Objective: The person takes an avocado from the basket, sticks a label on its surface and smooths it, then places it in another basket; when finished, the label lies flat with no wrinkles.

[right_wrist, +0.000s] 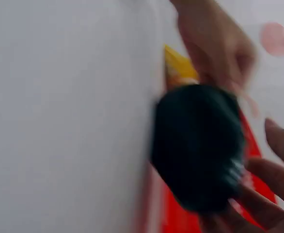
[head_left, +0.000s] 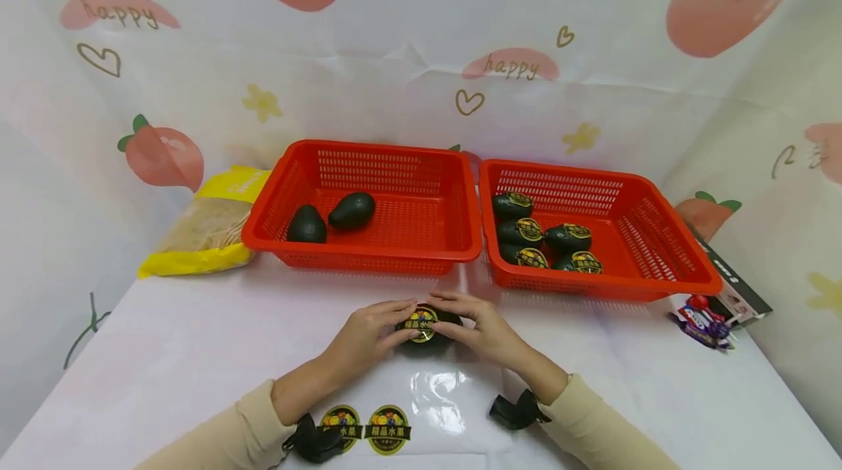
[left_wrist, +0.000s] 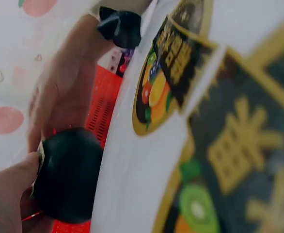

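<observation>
A dark green avocado (head_left: 424, 349) lies on its side on the white table, between my two hands. On its top is a round black-and-gold fruit sticker (head_left: 421, 319). My left hand (head_left: 362, 342) holds the avocado's left end, fingers behind and thumb in front at the sticker's edge. From the other side my right hand (head_left: 483, 327) grips it, its thumb on the sticker's right part. In the left wrist view the avocado (left_wrist: 69, 174) shows between both hands. The right wrist view is blurred; the avocado (right_wrist: 197, 145) hides part of the left hand there.
Behind stands a red basket (head_left: 362, 254) with two plain avocados; right of it, another red basket (head_left: 592, 281) holds several stickered ones. Two loose stickers (head_left: 388, 429) lie in front. A yellow bag (head_left: 210, 225) is at left, wrapped candies (head_left: 704, 321) at right.
</observation>
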Demonstrator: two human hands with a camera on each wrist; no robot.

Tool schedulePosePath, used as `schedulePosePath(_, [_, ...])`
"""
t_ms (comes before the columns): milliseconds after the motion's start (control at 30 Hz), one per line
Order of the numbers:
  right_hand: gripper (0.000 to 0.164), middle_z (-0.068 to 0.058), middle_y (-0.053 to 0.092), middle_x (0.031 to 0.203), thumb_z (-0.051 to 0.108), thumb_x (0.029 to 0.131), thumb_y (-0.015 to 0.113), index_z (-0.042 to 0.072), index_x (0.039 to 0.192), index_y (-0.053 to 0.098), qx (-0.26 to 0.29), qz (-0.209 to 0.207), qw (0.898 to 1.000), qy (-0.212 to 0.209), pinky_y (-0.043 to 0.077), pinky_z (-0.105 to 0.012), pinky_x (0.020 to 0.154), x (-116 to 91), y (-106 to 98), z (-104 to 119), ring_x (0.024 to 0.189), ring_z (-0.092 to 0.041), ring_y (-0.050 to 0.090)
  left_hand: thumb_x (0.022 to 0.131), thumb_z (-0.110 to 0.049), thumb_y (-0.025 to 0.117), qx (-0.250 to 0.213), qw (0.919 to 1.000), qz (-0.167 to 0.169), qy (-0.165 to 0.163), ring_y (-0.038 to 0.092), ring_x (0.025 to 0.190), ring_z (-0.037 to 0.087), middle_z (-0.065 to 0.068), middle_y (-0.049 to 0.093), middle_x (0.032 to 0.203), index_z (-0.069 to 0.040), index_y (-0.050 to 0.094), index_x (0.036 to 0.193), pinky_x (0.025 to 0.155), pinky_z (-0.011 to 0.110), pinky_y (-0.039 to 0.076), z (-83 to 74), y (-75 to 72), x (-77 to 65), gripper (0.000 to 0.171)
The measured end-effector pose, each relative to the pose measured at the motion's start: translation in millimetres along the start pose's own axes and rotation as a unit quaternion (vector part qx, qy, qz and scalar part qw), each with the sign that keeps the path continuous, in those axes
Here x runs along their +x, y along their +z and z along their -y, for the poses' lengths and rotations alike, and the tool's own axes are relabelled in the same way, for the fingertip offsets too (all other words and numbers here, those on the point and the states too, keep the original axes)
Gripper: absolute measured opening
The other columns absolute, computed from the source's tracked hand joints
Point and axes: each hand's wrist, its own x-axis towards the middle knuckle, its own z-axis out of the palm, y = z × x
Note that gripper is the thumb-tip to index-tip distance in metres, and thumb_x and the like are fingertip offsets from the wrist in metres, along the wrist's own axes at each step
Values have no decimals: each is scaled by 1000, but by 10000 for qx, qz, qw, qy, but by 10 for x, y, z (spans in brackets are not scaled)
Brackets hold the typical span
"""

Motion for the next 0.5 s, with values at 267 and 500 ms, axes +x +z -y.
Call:
schedulePosePath(267, [25, 0, 70, 104, 5, 92, 55, -5, 114, 61, 2019, -1203, 9666, 1022, 52, -18, 84, -514, -805, -224, 96, -8, 66, 75, -30, 77, 422, 9980, 102, 453, 60, 112, 25, 13, 63, 121, -2, 61, 120, 92, 40, 50, -1, -20, 62, 56])
schedulePosePath(500, [27, -6, 72, 92, 11, 99, 40, 6, 93, 66, 4952, -2240, 8299, 1256, 55, -24, 81, -893, -1170, -405, 86, -17, 70, 78, -43, 72, 717, 9809, 1804, 73, 51, 123, 26, 11, 49, 138, -13, 46, 136, 98, 43, 46, -155, -8, 165, 71])
